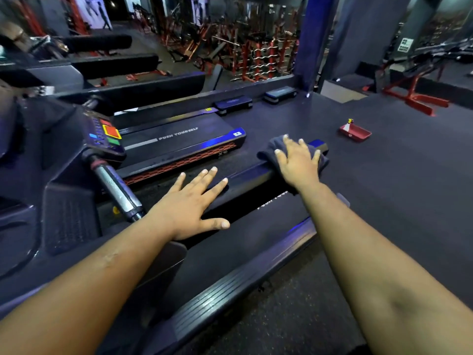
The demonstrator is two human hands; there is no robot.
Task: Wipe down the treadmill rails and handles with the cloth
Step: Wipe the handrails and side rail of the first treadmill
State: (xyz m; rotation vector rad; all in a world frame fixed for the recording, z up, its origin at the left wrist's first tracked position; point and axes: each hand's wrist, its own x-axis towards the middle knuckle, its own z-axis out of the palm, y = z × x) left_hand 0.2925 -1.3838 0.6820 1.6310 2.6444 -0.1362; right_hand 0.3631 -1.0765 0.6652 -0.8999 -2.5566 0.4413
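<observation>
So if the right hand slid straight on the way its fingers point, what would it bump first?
Probably nothing solid: the right hand presses the cloth near the rail end, so it would likely slip off onto open floor. Depth is unclear.

open floor (pixel 384 175) right of rail (pixel 245 175), chrome handlebar (pixel 116 187) left

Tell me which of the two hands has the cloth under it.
The right hand: it presses the dark grey cloth onto the black treadmill rail. The left hand rests bare on it.

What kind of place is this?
Most likely a gym: treadmills stand side by side, red weight racks fill the back, and the right hand presses a cloth on a rail.
</observation>
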